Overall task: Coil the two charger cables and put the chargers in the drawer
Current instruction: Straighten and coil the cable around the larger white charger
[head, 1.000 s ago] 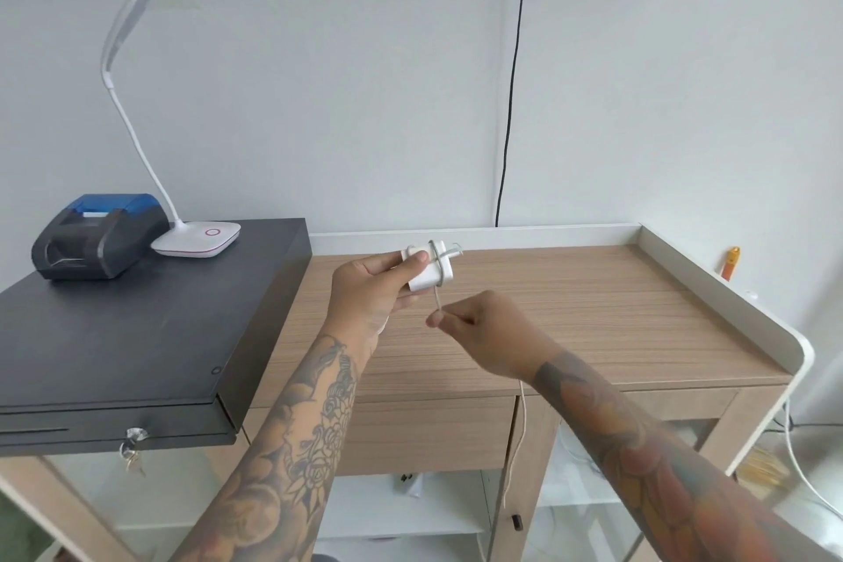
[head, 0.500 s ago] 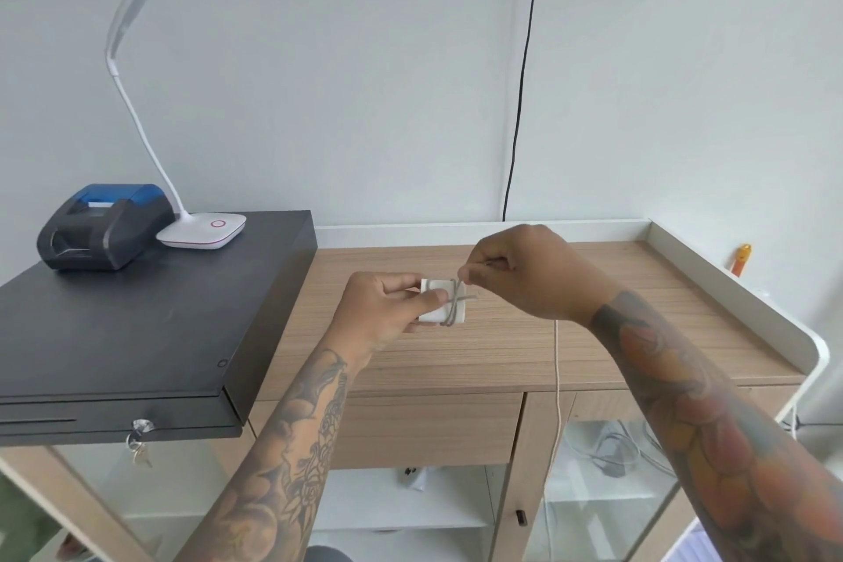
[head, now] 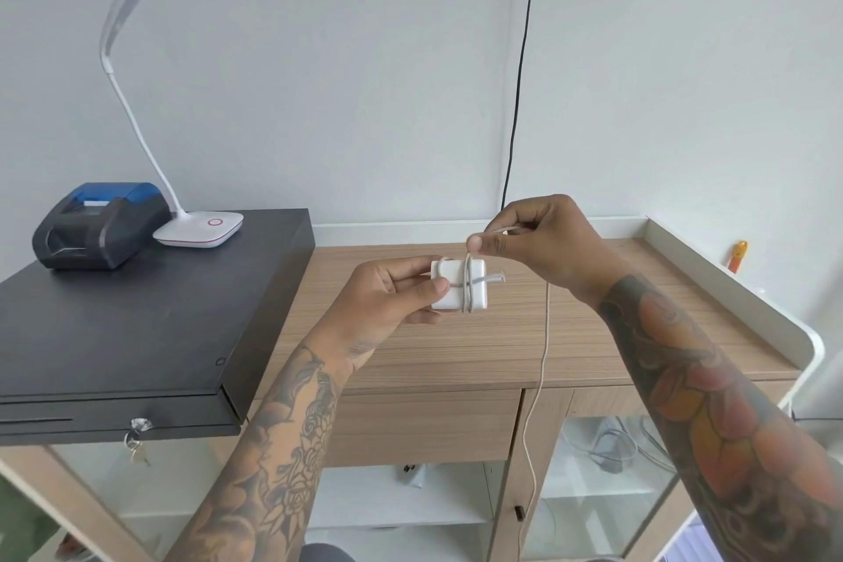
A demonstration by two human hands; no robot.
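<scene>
Left hand [head: 392,294] grips the white charger [head: 457,290] between thumb and curled fingers, holding it in the air above the wooden worktop [head: 570,333]. Right hand [head: 533,233] pinches the thin white cable [head: 543,361] just above the charger; a few turns already wrap the block, and the loose length hangs down past the worktop's front edge. A closed drawer [head: 424,427] sits below. To the left, a black cash drawer [head: 137,324] carries a receipt printer [head: 98,224] and a white desk lamp [head: 200,230].
</scene>
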